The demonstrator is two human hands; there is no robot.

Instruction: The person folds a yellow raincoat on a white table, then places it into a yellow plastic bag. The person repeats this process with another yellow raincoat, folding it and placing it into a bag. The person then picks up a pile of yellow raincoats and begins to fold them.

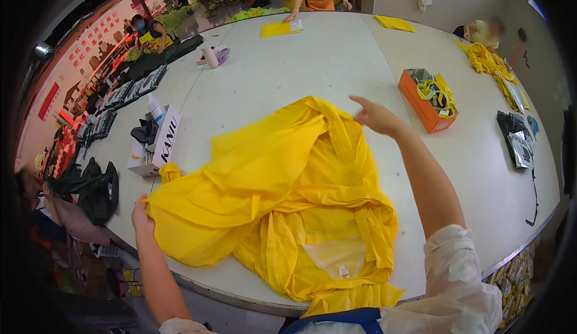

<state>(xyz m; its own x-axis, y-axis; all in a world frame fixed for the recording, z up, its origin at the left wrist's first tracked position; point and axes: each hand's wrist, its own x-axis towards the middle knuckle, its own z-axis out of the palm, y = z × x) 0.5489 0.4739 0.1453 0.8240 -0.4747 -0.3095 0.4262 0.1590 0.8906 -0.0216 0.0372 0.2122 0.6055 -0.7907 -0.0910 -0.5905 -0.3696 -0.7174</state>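
A yellow raincoat [240, 199] is spread, crumpled, over the near middle of the white table, part of it hanging toward me at the front edge. At its left side my left hand [143, 217] is closed on the edge of the fabric, fingers partly hidden. My right hand [380, 118] hovers by the far right of the garment, forefinger stretched out to the left and nothing visible in it. A whitish panel with a small label [344, 271] shows in the coat's near part.
Left of the coat stands a white box [171, 136] holding a bottle and dark cloth. An orange box [430, 115] of yellow straps sits to the right. Packed dark garments [515, 139] lie farther right. Across the white table [288, 63], a person in an orange apron touches a folded yellow piece [277, 29].
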